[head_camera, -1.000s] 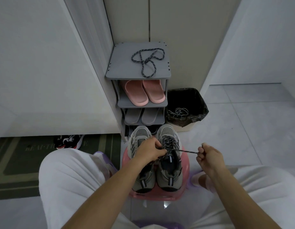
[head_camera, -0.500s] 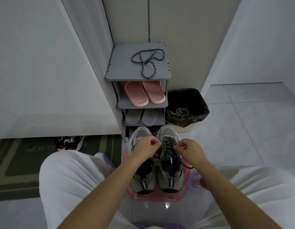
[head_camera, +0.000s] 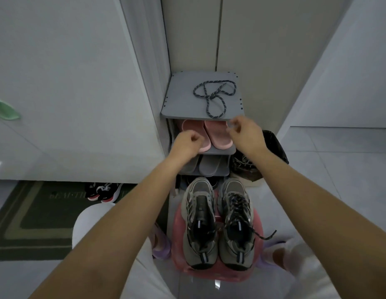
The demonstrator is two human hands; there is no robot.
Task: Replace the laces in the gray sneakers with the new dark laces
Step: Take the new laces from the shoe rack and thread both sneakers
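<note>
Dark lace (head_camera: pixel 211 96) on shelf top (head_camera: pixel 181 98), R hand (head_camera: pixel 245 134) near front edge

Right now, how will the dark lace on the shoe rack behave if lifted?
The dark lace lies in limp, crossed loops, so it is probably floppy and may lift as one tangle. It is a thin cord, so likely very light.

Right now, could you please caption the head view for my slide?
Left hand and right hand near the dark lace on the rack; one gray sneaker laced, the other bare.
</note>
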